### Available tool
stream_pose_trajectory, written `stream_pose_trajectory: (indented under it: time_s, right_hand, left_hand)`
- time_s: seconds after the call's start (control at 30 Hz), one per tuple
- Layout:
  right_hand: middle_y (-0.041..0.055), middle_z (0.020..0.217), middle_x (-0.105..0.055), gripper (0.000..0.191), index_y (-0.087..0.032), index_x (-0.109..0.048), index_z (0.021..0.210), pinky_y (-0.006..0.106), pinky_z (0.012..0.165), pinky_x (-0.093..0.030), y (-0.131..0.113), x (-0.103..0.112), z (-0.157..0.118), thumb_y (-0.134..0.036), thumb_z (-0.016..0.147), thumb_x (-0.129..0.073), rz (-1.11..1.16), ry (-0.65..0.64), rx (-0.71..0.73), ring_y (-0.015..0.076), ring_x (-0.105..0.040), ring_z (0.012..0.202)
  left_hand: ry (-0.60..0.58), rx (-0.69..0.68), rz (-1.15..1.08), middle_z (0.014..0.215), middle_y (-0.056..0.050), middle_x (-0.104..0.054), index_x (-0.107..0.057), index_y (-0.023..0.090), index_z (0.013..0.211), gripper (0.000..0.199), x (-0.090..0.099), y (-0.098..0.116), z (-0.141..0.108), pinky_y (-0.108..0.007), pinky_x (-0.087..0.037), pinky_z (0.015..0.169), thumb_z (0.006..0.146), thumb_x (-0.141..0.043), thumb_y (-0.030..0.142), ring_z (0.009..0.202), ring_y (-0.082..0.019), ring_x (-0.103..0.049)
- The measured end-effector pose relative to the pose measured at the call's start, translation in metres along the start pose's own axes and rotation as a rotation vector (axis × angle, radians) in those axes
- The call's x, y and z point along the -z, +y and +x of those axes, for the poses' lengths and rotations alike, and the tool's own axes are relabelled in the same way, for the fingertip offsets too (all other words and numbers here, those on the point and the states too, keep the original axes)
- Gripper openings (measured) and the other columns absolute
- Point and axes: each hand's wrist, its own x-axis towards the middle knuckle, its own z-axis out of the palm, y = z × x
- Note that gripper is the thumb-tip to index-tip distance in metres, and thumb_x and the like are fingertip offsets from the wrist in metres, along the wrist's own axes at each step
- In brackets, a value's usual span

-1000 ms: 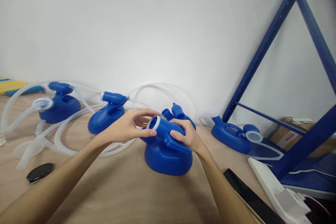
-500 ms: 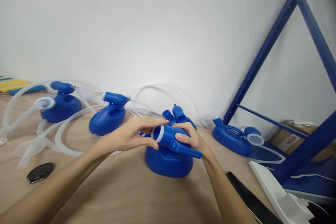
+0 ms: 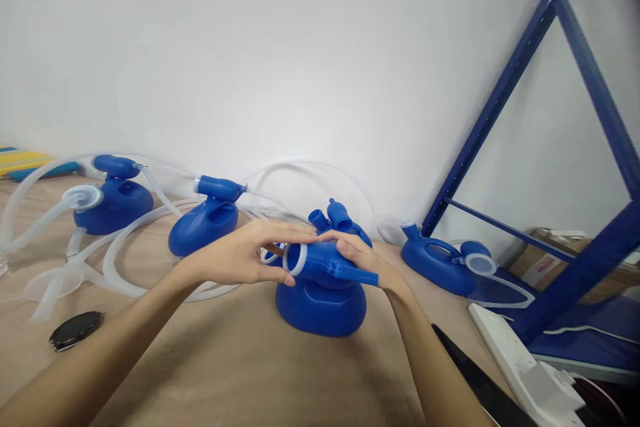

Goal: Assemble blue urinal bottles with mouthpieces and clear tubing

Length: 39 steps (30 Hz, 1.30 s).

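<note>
A blue plastic funnel-shaped mouthpiece [image 3: 320,259] with a pale ring [image 3: 295,259] at its wide left end lies in my hands, its narrow spout pointing right. My right hand [image 3: 363,257] is wrapped over the mouthpiece from behind and the right. My left hand [image 3: 255,250] grips the ringed end, thumb below and fingers over the top. Right under the mouthpiece stands a blue urinal bottle [image 3: 320,313]; whether the two are joined I cannot tell. Behind my hands show an open blue neck [image 3: 317,219] and another blue mouthpiece [image 3: 340,215] with its opening facing forward.
Blue urinal bottles with clear tubing stand at the left [image 3: 115,207], centre left [image 3: 203,230] and right [image 3: 435,263]. Coiled hoses [image 3: 113,273] spread leftward. A round black object [image 3: 75,330], a black phone-like slab [image 3: 470,373], a white power strip [image 3: 505,353] and blue rack [image 3: 500,93] are around.
The mouthpiece has turned slightly, its spout now nearer level. My right fingers have slid back toward its rear, and my right thumb has moved up. The camera view has shifted a little.
</note>
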Motion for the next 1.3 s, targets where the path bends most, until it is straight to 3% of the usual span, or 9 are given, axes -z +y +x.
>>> stream_pose_trajectory:
  time_s: [0.13, 0.3, 0.47, 0.7, 0.8, 0.97, 1.1, 1.2, 1.3]
  right_hand:
    - [0.0065, 0.116, -0.074, 0.054, -0.03, -0.059, 0.14, 0.04, 0.094, -0.055, 0.001, 0.011, -0.004, -0.062, 0.106, -0.033, -0.044, 0.069, -0.167, 0.0255, -0.069, 0.109]
    - [0.0069, 0.11, -0.078, 0.041, -0.025, -0.074, 0.118, 0.037, 0.081, -0.058, 0.032, 0.025, -0.012, -0.055, 0.092, -0.066, -0.239, -0.231, -0.298, 0.0269, -0.073, 0.095]
    - [0.0033, 0.091, -0.079, 0.031, -0.023, -0.08, 0.097, 0.031, 0.069, -0.054, 0.043, 0.028, -0.012, -0.05, 0.081, -0.08, -0.259, -0.287, -0.219, 0.0239, -0.071, 0.08]
    - [0.0044, 0.091, -0.077, 0.03, -0.02, -0.079, 0.087, 0.034, 0.078, -0.052, 0.043, 0.027, -0.01, -0.049, 0.079, -0.078, -0.199, -0.35, -0.216, 0.0252, -0.069, 0.086]
    - [0.0042, 0.09, -0.076, 0.03, -0.017, -0.078, 0.087, 0.031, 0.075, -0.049, 0.04, 0.027, -0.008, -0.046, 0.078, -0.077, -0.239, -0.384, -0.273, 0.0237, -0.066, 0.085]
    - [-0.0006, 0.072, -0.068, 0.018, -0.016, -0.072, 0.072, 0.027, 0.063, -0.041, 0.033, 0.025, -0.006, -0.034, 0.073, -0.076, -0.278, -0.42, -0.389, 0.018, -0.058, 0.07]
    - [0.0036, 0.085, -0.074, 0.022, -0.016, -0.074, 0.084, 0.03, 0.069, -0.049, 0.038, 0.026, -0.008, -0.037, 0.076, -0.073, -0.24, -0.389, -0.404, 0.0235, -0.065, 0.082]
    - [0.0087, 0.11, -0.076, 0.043, -0.017, -0.075, 0.106, 0.038, 0.089, -0.053, 0.045, 0.032, -0.012, -0.044, 0.074, -0.079, -0.192, -0.351, -0.431, 0.0307, -0.068, 0.103]
    - [0.0118, 0.124, -0.073, 0.055, -0.018, -0.073, 0.119, 0.043, 0.1, -0.052, 0.048, 0.039, -0.016, -0.049, 0.074, -0.08, -0.168, -0.361, -0.466, 0.0345, -0.067, 0.114]
  left_hand:
    - [0.108, -0.011, 0.152, 0.141, -0.005, -0.067, -0.064, 0.034, 0.14, 0.056, 0.005, 0.012, -0.006, -0.035, -0.059, 0.095, 0.086, -0.079, 0.041, 0.123, -0.028, -0.066]
    - [0.003, -0.157, 0.477, 0.149, -0.005, -0.06, -0.063, 0.033, 0.141, 0.046, -0.015, 0.014, -0.004, -0.04, -0.051, 0.109, 0.097, -0.062, 0.021, 0.134, -0.027, -0.058]
    - [-0.044, -0.277, 0.732, 0.146, -0.005, -0.063, -0.067, 0.03, 0.136, 0.051, -0.04, 0.004, 0.006, -0.034, -0.058, 0.089, 0.095, -0.051, 0.002, 0.138, -0.03, -0.052]
    - [-0.024, -0.426, 1.032, 0.133, -0.006, -0.07, -0.076, 0.019, 0.112, 0.022, -0.088, 0.012, 0.01, -0.032, -0.052, 0.073, 0.102, -0.057, 0.019, 0.129, -0.029, -0.057]
    - [-0.023, -0.433, 1.11, 0.142, -0.005, -0.065, -0.075, 0.019, 0.116, 0.027, -0.096, 0.005, 0.015, -0.03, -0.049, 0.065, 0.105, -0.05, 0.019, 0.129, -0.025, -0.056]
    - [-0.03, -0.44, 1.124, 0.165, 0.001, -0.041, -0.057, 0.025, 0.145, 0.042, -0.091, -0.016, 0.024, -0.029, -0.054, 0.076, 0.106, -0.044, 0.016, 0.146, -0.022, -0.043]
    - [-0.177, -0.402, 0.905, 0.172, 0.0, -0.023, -0.053, 0.027, 0.15, 0.053, -0.082, -0.011, 0.023, -0.036, -0.055, 0.098, 0.098, -0.051, 0.014, 0.16, -0.025, -0.017]
    - [-0.188, -0.236, 0.64, 0.174, -0.005, -0.012, -0.039, 0.034, 0.159, 0.061, -0.055, -0.004, 0.016, -0.042, -0.041, 0.118, 0.101, -0.054, 0.023, 0.16, -0.028, -0.017]
    - [-0.157, 0.096, 0.521, 0.173, -0.006, -0.02, -0.032, 0.035, 0.162, 0.057, -0.02, -0.013, 0.008, -0.041, -0.036, 0.121, 0.106, -0.044, 0.04, 0.155, -0.028, -0.032]
